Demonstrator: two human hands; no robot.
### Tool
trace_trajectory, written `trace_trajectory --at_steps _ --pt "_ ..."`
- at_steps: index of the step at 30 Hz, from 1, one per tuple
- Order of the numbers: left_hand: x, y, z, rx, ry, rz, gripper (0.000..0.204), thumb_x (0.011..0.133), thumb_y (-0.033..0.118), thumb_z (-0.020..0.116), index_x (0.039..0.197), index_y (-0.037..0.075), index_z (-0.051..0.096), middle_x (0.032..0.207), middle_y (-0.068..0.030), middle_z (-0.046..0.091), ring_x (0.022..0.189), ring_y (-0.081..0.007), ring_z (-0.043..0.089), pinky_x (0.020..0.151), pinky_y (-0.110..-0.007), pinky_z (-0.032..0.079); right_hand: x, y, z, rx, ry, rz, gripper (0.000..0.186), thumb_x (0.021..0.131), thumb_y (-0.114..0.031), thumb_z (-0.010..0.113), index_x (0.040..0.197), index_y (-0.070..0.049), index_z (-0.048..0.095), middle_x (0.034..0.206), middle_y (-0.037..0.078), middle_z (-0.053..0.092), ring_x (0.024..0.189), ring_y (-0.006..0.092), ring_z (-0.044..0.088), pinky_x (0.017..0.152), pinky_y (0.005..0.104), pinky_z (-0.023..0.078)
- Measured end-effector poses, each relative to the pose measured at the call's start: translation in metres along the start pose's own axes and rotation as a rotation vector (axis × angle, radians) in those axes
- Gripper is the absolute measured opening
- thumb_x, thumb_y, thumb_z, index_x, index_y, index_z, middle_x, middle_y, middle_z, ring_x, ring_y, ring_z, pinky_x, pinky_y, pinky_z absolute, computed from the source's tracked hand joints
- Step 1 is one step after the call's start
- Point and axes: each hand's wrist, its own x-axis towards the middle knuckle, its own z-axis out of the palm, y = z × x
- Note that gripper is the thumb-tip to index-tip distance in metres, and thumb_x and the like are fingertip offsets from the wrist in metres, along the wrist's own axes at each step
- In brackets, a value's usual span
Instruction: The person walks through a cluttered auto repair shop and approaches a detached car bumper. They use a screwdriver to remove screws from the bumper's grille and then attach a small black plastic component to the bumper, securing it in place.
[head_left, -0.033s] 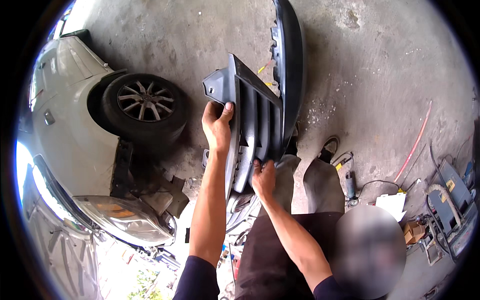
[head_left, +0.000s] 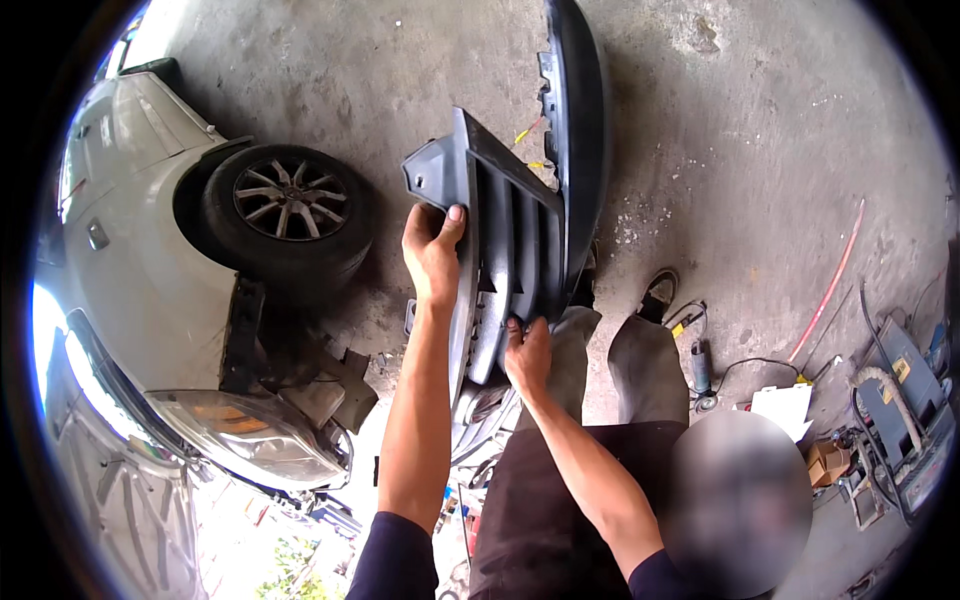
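Between my arms is a dark grey plastic car bumper (head_left: 580,130), with a slatted grille section (head_left: 515,240) facing me. My left hand (head_left: 433,250) is closed on the grille section's left edge, just below a flat tab with a hole (head_left: 425,178). The thumb lies on top and the fingers go behind. Lower down, my right hand (head_left: 528,355) grips the bottom of the same section, thumb pressed on the slats and fingers partly hidden. The bumper's long curved side runs up and away past the top of the view.
At left stands a white car with its front wheel (head_left: 290,200) and headlight (head_left: 250,435) exposed. On the concrete floor at right lie an angle grinder (head_left: 702,375), a red hose (head_left: 830,290), a white sheet (head_left: 782,405) and a cardboard box (head_left: 828,463). A blurred round patch covers the lower right.
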Motion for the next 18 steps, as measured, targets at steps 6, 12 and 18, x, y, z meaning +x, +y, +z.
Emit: trace_trajectory --at_steps 6,12,18 --pt "-0.019 -0.014 0.001 -0.001 0.091 0.019 0.025 0.090 0.021 0.069 0.085 0.001 0.056 0.074 0.0027 0.051 0.069 -0.0080 0.043 0.065 -0.024 0.037 0.008 0.035 -0.002 0.053 -0.127 -0.180 0.036 0.095 -0.034 0.059 0.092 0.001 0.050 0.084 0.026 0.060 0.081 0.0464 0.058 0.068 0.0499 0.045" --pt "-0.037 -0.007 0.029 0.049 0.003 0.046 0.026 0.090 0.020 0.070 0.093 -0.002 0.056 0.082 -0.0014 0.057 0.077 -0.0104 0.048 0.071 -0.026 0.041 0.030 0.052 -0.034 -0.035 -0.271 -0.178 0.030 0.095 -0.031 0.059 0.094 -0.002 0.054 0.078 0.024 0.063 0.075 0.0450 0.061 0.062 0.0509 0.046" --pt "-0.057 -0.012 0.043 0.038 0.014 0.082 0.022 0.092 0.015 0.069 0.100 -0.002 0.058 0.093 -0.0032 0.059 0.086 -0.0116 0.051 0.079 -0.025 0.042 0.031 0.053 -0.059 -0.121 -0.370 -0.161 0.046 0.095 -0.046 0.053 0.098 0.000 0.056 0.087 0.027 0.065 0.082 0.0444 0.064 0.070 0.0515 0.050"
